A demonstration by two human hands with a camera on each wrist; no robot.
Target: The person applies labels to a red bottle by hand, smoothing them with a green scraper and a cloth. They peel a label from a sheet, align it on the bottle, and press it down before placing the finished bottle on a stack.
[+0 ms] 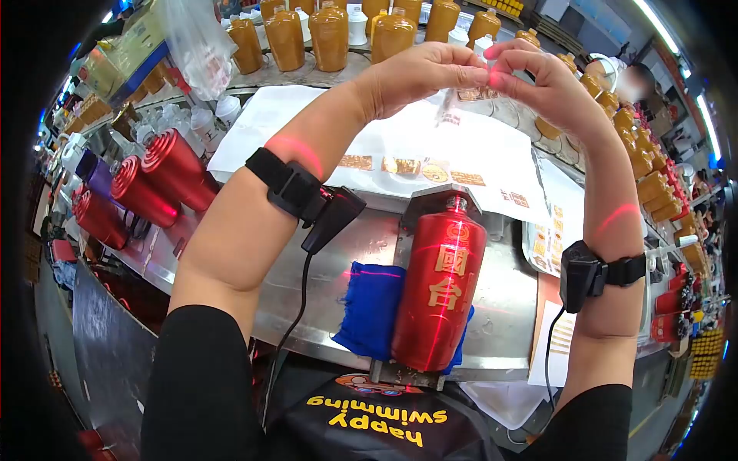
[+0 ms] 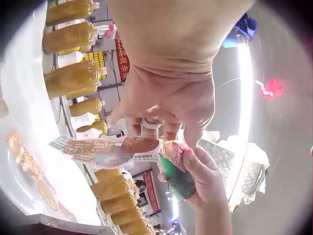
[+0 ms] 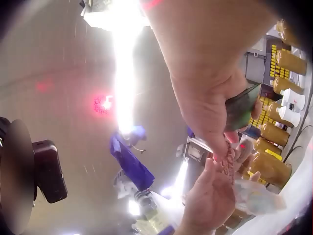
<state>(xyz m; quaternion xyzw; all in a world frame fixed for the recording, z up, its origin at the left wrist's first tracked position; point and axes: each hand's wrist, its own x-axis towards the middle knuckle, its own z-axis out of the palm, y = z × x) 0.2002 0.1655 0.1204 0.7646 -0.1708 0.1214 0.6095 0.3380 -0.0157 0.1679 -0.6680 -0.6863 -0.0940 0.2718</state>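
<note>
Both hands meet high over the work surface, fingertips close together. My left hand (image 1: 419, 77) pinches a clear film sticker with gold print (image 2: 93, 147), which hangs below the fingers. The right hand (image 1: 546, 88) pinches the same film's edge with thumb and finger, and holds a flat green piece (image 3: 242, 107) against its palm. Below them a red bottle (image 1: 419, 330) with gold characters lies tilted in a metal holder (image 1: 446, 196), with blue cloth (image 1: 369, 300) under it. A white sheet (image 1: 269, 131) carrying gold stickers (image 1: 434, 170) lies behind the bottle.
Several amber bottles (image 1: 329, 38) stand on a conveyor at the back. Red bottles (image 1: 181, 169) lean at the left. A plastic bag (image 1: 196, 50) hangs at the back left. More sticker sheets (image 1: 544, 242) lie right of the bottle. Cables run from both wrist cameras.
</note>
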